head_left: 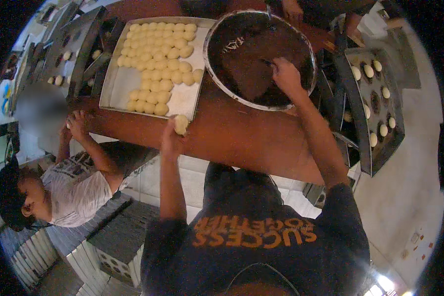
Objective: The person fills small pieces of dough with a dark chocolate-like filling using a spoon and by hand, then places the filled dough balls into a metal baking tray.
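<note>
Dough (181, 125) sits in your left hand (168, 141), a pale piece held up at the fingers near the close edge of the counter (241, 135), by the near right corner of the tray (117, 89). Your hands are well apart: the left is closed about the dough, while the right hand (286, 76) reaches over the basin (205, 54), its fingers apparently pinched on a small dark tool (266, 62). Whether the tip is loaded is too dim to tell.

Beyond the left hand, pale balls (158, 52) crowd the tray in touching rows, with a bare patch at its left side. Dark brown filling (249, 79) lies in the basin just right of the tray.

You look to be at the filling step — one piece in hand, a scoop being taken up. Next would likely call for bringing tool and dough together, keeping the left hand cupped so the soft piece doesn't tear.

Off to the right, a dark tray (375, 101) carries spaced pale rounds (384, 129); at the far edge shows another person's hand (293, 11).
</note>
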Motion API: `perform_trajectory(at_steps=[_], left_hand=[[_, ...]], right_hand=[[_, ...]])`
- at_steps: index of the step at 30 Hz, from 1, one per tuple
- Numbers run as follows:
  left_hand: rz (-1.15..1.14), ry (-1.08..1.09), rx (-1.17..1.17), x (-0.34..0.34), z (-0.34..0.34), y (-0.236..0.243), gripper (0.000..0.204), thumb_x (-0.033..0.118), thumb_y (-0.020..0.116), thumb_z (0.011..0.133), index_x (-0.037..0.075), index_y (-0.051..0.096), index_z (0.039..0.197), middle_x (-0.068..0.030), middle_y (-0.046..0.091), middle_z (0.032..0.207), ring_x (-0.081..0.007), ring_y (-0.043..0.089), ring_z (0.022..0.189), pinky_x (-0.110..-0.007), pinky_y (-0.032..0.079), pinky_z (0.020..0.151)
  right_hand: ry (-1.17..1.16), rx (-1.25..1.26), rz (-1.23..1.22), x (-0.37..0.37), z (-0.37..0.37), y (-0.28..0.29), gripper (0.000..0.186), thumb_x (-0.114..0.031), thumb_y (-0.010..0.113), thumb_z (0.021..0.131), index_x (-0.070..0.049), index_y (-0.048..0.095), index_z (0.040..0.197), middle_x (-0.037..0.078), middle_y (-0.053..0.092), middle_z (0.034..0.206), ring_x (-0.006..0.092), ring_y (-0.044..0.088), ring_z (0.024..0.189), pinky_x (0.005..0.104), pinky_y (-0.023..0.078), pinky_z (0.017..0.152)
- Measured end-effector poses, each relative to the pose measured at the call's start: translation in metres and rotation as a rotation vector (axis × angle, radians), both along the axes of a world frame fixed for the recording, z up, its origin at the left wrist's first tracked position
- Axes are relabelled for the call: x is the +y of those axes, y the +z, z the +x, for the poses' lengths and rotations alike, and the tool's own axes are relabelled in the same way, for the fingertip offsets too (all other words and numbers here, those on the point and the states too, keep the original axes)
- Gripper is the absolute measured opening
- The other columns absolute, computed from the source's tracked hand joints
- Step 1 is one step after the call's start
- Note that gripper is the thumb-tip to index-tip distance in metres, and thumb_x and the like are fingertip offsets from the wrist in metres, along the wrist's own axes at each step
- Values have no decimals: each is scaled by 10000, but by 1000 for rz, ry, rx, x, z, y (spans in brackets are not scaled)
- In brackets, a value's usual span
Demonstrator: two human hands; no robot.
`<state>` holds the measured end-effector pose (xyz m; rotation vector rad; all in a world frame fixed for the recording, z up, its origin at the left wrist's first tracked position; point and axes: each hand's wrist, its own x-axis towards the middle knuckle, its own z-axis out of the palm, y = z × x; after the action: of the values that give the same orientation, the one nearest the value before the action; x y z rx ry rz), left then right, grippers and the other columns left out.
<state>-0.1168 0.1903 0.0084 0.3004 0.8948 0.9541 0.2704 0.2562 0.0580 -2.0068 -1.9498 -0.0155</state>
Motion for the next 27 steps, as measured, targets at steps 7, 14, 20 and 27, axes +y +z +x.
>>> perform_trajectory(at_steps=[7,14,20,27], left_hand=[[646,-614,975,-101,67,-38,515,125,640,709,17,423,1163,-153,515,1084,-281,551,899,-385,477,758],[753,-243,1504,-100,80,-71,259,140,649,656,42,594,889,-161,550,931,-344,531,850,-411,451,697],[925,-522,1427,-141,121,-66,270,205,644,694,44,610,909,-160,578,847,-324,552,829,-386,455,701],[194,-324,667,-102,99,-90,307,250,627,778,27,601,987,-82,619,902,-183,578,799,-278,451,687]], right_hand=[[235,-60,-124,65,-36,-2,198,-122,512,753,-75,584,932,135,585,908,339,555,844,421,459,704],[490,-50,-263,17,-28,8,208,-107,511,742,-96,593,933,131,601,882,331,558,852,427,454,706],[423,-17,-183,17,0,12,172,-93,511,734,-75,593,884,133,600,869,332,557,844,434,452,694],[452,-33,-193,-2,-10,8,175,-73,504,731,-53,596,878,144,603,837,341,569,799,427,452,685]])
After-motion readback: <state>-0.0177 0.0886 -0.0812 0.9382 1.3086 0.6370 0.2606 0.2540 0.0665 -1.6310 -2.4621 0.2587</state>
